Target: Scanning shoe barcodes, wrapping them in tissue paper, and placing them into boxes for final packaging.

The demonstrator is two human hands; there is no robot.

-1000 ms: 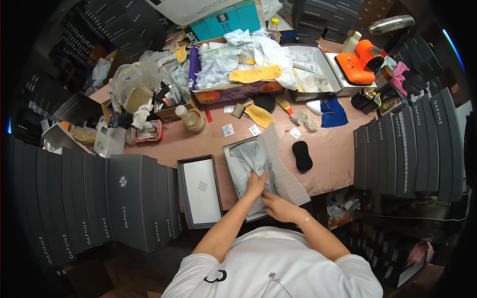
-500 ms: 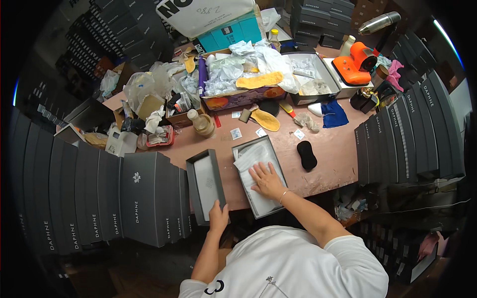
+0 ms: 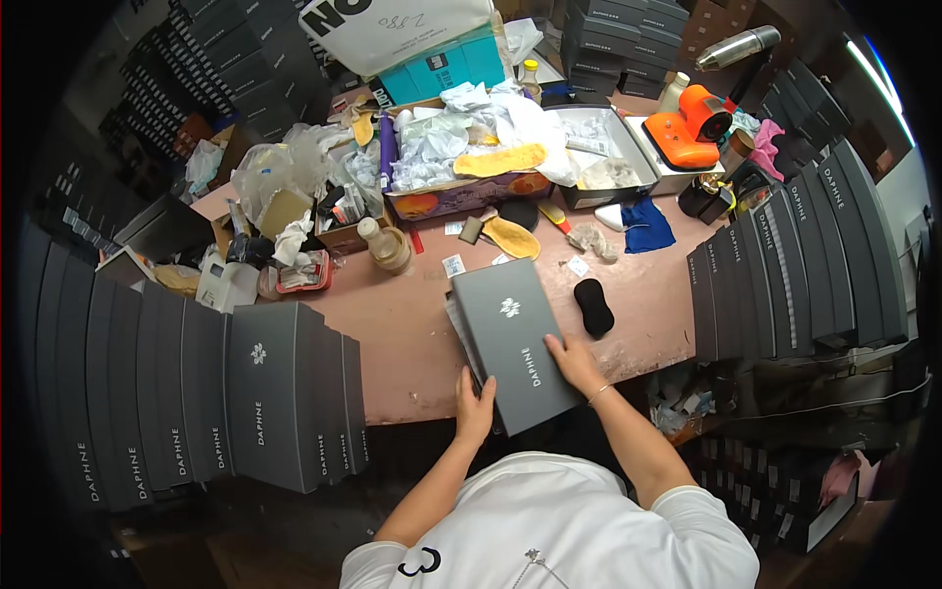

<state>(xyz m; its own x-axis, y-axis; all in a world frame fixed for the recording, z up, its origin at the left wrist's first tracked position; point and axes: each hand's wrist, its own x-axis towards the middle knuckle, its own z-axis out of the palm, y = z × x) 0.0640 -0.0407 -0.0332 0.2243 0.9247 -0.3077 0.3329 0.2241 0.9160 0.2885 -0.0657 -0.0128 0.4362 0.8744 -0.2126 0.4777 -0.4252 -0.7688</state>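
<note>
A dark grey shoe box with its lid on lies at the near edge of the pinkish table, slightly askew. My left hand grips the box's near left corner. My right hand rests flat on the lid's near right part. A small pale emblem marks the lid's top.
Stacks of dark grey boxes wall in the left, and more stand at the right. A black oval pad, a yellow insole, a blue cloth, a bottle and a paper-filled carton crowd the far table.
The open box showed white tissue and the lid lay beside it; now the lid sits on the box, with both hands at its near end.
</note>
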